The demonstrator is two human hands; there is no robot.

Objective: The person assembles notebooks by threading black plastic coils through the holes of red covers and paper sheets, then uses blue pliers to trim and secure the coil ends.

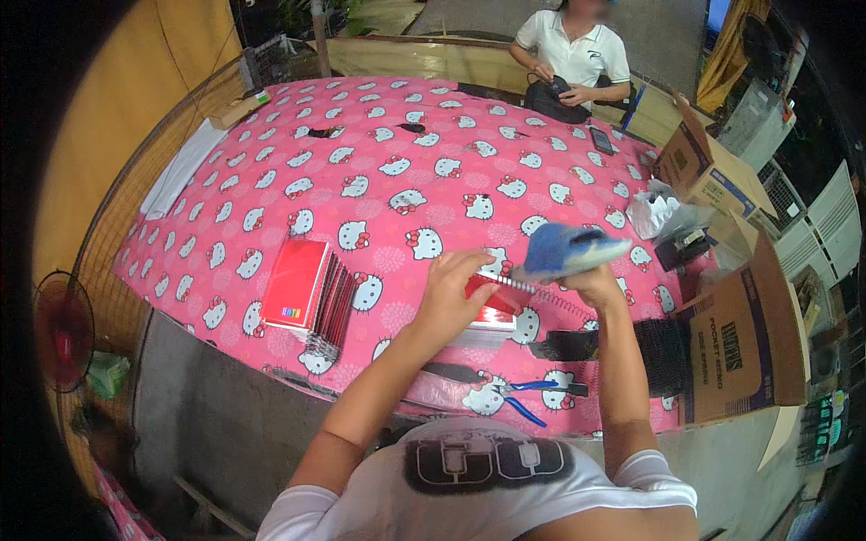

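My left hand (458, 293) pinches the upper edge of a red notebook (498, 314) that sits on a stack of pages or notebooks in front of me. A thin spiral wire (561, 305) runs along the notebook's edge and trails off to the right. My right hand (593, 287) grips a blue and white, blurred handheld tool (566, 251) from below; its narrow tip points left, close to the notebook's edge. I cannot make out the tool's exact kind. Left of my left hand, a stack of red spiral notebooks (302, 284) lies on the table.
Blue-handled pliers (532, 397) lie at the table's near edge. Black wire coils (661, 356) rest beside an open cardboard box (744, 338) on the right. A second box (713, 171) and plastic bags (651, 212) stand farther back. Across the pink tablecloth (361, 135), a person (577, 54) handles something black.
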